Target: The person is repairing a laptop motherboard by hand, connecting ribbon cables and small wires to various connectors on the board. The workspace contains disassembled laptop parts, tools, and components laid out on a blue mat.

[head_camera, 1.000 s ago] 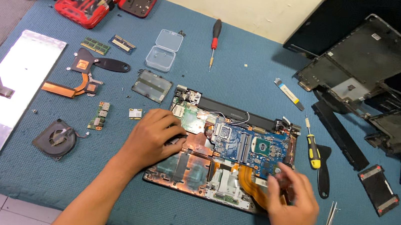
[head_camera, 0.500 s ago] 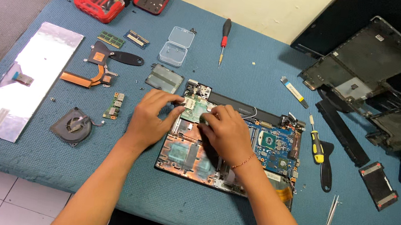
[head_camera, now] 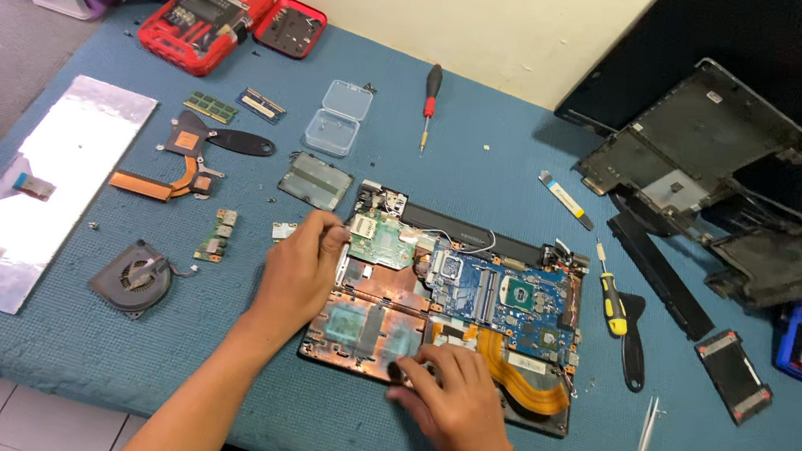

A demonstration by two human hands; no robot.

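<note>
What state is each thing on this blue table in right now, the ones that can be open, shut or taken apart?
Laptop base: opened, boards bare.
Red bit case: lid open.
Clear box: lid open.
Fan: out, lying loose.
Heat pipe: out, lying loose.
Black shell: removed, set aside.
Left hand: on the base's left edge.
Right hand: on its front edge.

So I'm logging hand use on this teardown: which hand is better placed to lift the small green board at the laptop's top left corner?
Left, probably. The left hand already has its fingertips at the small green board, while the right hand rests at the open laptop base's front edge, farther away.
</note>
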